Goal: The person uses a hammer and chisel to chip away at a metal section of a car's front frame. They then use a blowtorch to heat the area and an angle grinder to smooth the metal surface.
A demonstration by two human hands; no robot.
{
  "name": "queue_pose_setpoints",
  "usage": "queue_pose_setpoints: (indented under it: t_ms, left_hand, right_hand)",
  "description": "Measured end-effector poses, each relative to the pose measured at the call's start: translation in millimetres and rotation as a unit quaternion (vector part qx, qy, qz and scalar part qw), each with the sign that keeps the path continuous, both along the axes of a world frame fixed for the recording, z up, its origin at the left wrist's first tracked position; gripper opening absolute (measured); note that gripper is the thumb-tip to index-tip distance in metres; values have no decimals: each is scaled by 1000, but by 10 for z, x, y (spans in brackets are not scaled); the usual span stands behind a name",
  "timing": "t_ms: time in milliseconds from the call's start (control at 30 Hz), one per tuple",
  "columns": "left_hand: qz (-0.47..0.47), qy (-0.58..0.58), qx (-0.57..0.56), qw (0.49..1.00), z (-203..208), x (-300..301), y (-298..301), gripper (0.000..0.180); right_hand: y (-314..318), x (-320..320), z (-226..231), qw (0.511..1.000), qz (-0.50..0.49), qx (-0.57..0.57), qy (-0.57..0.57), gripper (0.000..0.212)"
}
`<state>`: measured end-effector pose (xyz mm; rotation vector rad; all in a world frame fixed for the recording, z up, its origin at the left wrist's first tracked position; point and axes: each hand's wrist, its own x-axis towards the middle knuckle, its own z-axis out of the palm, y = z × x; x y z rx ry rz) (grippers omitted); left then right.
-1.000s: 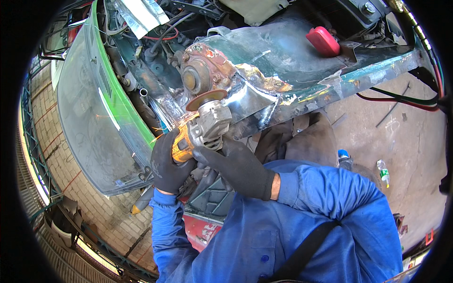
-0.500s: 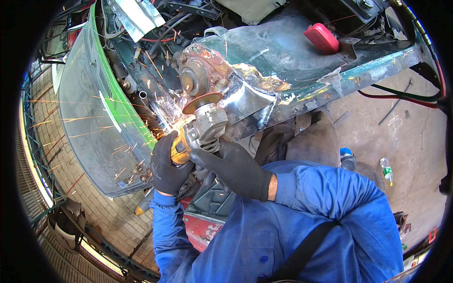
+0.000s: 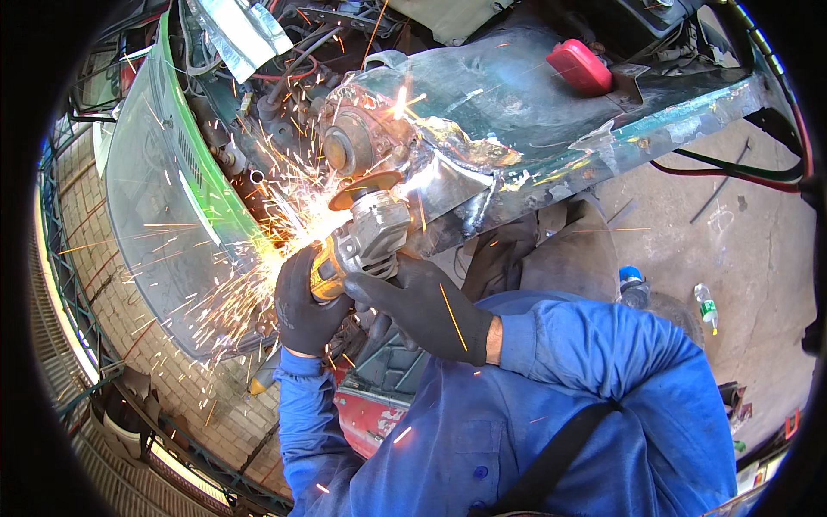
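Both of my hands, in dark gloves, grip a yellow and grey angle grinder point(image 3: 379, 228). My left hand point(image 3: 303, 302) is closed around its yellow body, and my right hand point(image 3: 426, 310) wraps the near side by the grey head. The brown grinding disc point(image 3: 366, 189) meets the metal beside a round rusty strut mount point(image 3: 347, 142) in the car's engine bay. Bright sparks point(image 3: 301, 220) stream from the disc toward my left hand and the windshield. To the right of the disc lies a shiny bare-metal patch point(image 3: 448, 185) on the worn green inner fender point(image 3: 491, 77).
The windshield point(image 3: 172, 233) with a green cowl edge stands at left. A red oblong part point(image 3: 580, 67) rests on the fender. Red and green hoses point(image 3: 732, 172) hang at right. Bottles, one blue-capped point(image 3: 633, 289) and one clear point(image 3: 706, 306), are on the concrete floor point(image 3: 758, 258).
The spark spray has grown much brighter and denser, spreading left and down. A bright flare now shows near the strut mount. My hands and the grinder have barely moved.
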<state>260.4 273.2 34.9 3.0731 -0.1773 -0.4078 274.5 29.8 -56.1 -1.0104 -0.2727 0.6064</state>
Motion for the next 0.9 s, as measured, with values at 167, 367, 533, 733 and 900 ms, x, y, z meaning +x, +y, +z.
queue_pose_setpoints:
  t_ms: [167, 367, 533, 733, 900]
  left_hand:
    - [-10, -5, -6, 1000, -27, -39, 63, 86]
    - [-11, -16, -29, 999, -59, -53, 48, 85]
    - [61, -55, -71, 994, -3, -137, 41, 82]
    - [85, -97, -91, 987, 23, -416, 27, 78]
    - [106, -101, -111, 983, -94, -563, -1, 79]
  right_hand:
    - [-30, 59, 48, 964, 101, 68, 235, 30]
    - [-92, 188, 115, 958, 120, 66, 251, 35]
    - [-6, 197, 208, 972, 81, 96, 201, 49]
    - [29, 134, 311, 985, 118, 36, 121, 42]
    - [-39, 122, 376, 975, 171, -7, 144, 39]
